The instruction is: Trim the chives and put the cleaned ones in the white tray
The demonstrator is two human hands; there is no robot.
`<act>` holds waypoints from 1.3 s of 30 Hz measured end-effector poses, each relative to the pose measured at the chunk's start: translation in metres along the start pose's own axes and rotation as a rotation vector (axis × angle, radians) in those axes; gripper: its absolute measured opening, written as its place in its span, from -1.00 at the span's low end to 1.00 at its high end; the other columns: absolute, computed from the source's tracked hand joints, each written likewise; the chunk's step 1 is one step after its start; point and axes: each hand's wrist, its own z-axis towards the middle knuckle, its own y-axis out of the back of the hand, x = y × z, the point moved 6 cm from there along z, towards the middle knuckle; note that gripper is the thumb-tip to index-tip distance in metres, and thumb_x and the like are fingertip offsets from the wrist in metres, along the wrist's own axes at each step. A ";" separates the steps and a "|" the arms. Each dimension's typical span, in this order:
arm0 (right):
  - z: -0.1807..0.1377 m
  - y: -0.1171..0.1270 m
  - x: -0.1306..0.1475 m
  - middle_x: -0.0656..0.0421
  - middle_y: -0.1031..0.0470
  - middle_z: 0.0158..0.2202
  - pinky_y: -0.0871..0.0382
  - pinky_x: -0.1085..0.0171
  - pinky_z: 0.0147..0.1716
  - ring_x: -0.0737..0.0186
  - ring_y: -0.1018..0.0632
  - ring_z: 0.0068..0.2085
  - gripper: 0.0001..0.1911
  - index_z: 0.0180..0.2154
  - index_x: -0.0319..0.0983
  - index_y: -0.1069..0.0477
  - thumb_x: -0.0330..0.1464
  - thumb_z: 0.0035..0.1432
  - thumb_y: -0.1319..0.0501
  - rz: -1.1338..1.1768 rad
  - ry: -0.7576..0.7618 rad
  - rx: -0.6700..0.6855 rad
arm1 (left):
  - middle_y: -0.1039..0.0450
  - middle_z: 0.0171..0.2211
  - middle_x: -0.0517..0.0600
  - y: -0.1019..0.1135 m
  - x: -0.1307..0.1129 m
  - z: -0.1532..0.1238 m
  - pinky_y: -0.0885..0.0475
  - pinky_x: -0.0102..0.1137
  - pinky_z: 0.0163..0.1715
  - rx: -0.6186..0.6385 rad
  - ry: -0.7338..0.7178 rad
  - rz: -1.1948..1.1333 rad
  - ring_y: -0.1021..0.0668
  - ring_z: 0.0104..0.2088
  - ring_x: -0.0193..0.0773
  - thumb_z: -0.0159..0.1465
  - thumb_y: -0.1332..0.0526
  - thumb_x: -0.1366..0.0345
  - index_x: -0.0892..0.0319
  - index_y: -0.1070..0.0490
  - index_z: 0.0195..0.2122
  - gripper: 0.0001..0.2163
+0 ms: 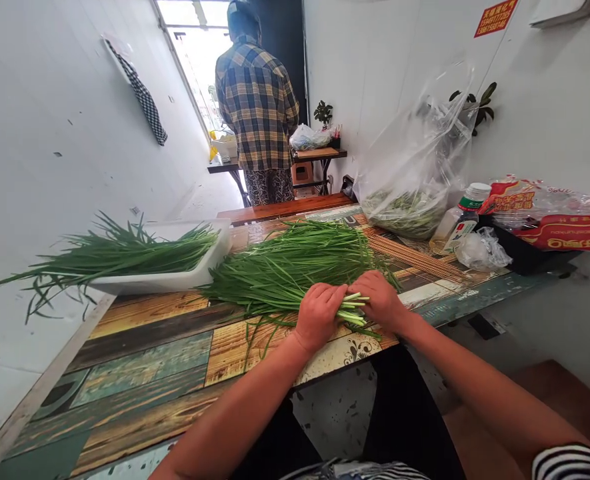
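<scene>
My left hand (pixel 319 317) is closed around a small bunch of garlic chives (pixel 353 308), whose pale cut ends stick out towards my right hand (pixel 382 300). The fingers of my right hand press on the same bunch from the far side. Behind my hands, a large loose pile of chives (pixel 295 270) lies on the wood-patterned table (pixel 145 353). More chives (pixel 125 253) fill a white plastic tray (pixel 175 280) at the left, their tips hanging over its rim.
A bamboo mat (pixel 415 257) lies under a bagged bundle of greens (pixel 405 210) at the far right. A bottle (pixel 459 220) and a black tray (pixel 525 250) with red packaging stand nearby. Down the corridor, a person in a plaid shirt (pixel 257 107) stands by a small table (pixel 319 155).
</scene>
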 end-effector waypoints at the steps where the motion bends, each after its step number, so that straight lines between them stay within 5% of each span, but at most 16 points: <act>1: -0.002 -0.001 0.001 0.12 -0.47 -0.38 -0.20 0.17 -0.19 0.19 -0.37 -0.27 -0.73 -0.26 -0.21 -0.46 -0.36 0.28 0.01 -0.018 0.001 0.007 | -0.49 -0.30 0.06 -0.002 0.000 0.000 -0.35 -0.27 -0.20 0.020 0.002 0.013 -0.46 -0.27 -0.18 0.33 0.00 0.35 0.19 -0.38 -0.10 -0.78; 9: -0.018 0.000 -0.017 0.10 -0.47 -0.25 -0.19 0.16 -0.09 0.15 -0.37 -0.12 -0.78 -0.24 -0.15 -0.46 -0.37 0.27 -0.04 -0.136 0.003 0.088 | -0.40 -0.42 0.03 -0.012 0.004 -0.003 -0.32 -0.30 -0.30 0.114 0.052 0.062 -0.41 -0.33 -0.17 0.32 0.00 0.38 0.18 -0.39 -0.25 -0.82; 16: -0.034 0.019 -0.069 -0.01 -0.44 -0.12 -0.25 0.11 -0.12 0.08 -0.41 -0.11 -0.73 -0.12 -0.21 -0.44 -0.36 0.24 -0.04 -0.088 -0.264 -0.009 | -0.46 -0.34 0.05 -0.007 0.005 -0.004 -0.35 -0.31 -0.26 0.019 0.057 -0.002 -0.43 -0.29 -0.19 0.29 -0.02 0.43 0.20 -0.39 -0.20 -0.83; 20: -0.016 0.025 -0.049 0.05 -0.48 -0.25 -0.30 0.17 -0.21 0.13 -0.45 -0.22 -0.71 -0.15 -0.21 -0.44 -0.31 0.24 0.01 0.136 -0.383 0.058 | -0.47 -0.28 0.06 -0.006 -0.003 -0.001 -0.35 -0.29 -0.21 -0.006 0.004 0.011 -0.44 -0.26 -0.19 0.33 0.01 0.41 0.19 -0.39 -0.18 -0.81; 24: -0.006 0.003 -0.015 0.19 -0.38 -0.49 -0.24 0.30 -0.39 0.28 -0.37 -0.43 -0.60 -0.48 -0.20 -0.34 -0.21 0.29 0.09 0.416 -0.453 0.247 | -0.48 -0.30 0.06 -0.004 -0.007 -0.002 -0.36 -0.30 -0.21 -0.013 -0.023 -0.007 -0.45 -0.27 -0.19 0.36 0.03 0.36 0.20 -0.39 -0.18 -0.79; 28: -0.014 -0.018 -0.014 0.26 -0.22 -0.56 -0.14 0.34 -0.46 0.34 -0.26 -0.48 -0.58 -0.55 -0.20 -0.20 -0.19 0.29 0.10 0.508 -0.425 0.257 | -0.47 -0.36 0.06 -0.001 -0.006 -0.003 -0.36 -0.32 -0.27 -0.031 -0.044 -0.042 -0.44 -0.32 -0.19 0.34 0.00 0.36 0.22 -0.39 -0.23 -0.82; 35: -0.015 0.007 -0.059 0.16 -0.31 -0.47 -0.15 0.29 -0.37 0.24 -0.32 -0.38 -0.67 -0.45 -0.23 -0.38 -0.27 0.28 0.01 0.082 -0.460 -0.034 | -0.47 -0.35 0.06 -0.001 0.005 -0.003 -0.37 -0.30 -0.31 -0.071 0.040 -0.057 -0.43 -0.34 -0.18 0.29 -0.03 0.40 0.21 -0.38 -0.23 -0.85; 39: -0.003 0.001 -0.063 0.09 -0.36 -0.36 -0.16 0.26 -0.30 0.17 -0.34 -0.27 -0.78 -0.31 -0.24 -0.46 -0.31 0.24 -0.07 -0.222 -0.429 -0.028 | -0.46 -0.33 0.05 -0.006 0.004 -0.004 -0.37 -0.30 -0.29 -0.012 0.057 -0.025 -0.44 -0.32 -0.18 0.27 -0.03 0.44 0.20 -0.38 -0.20 -0.83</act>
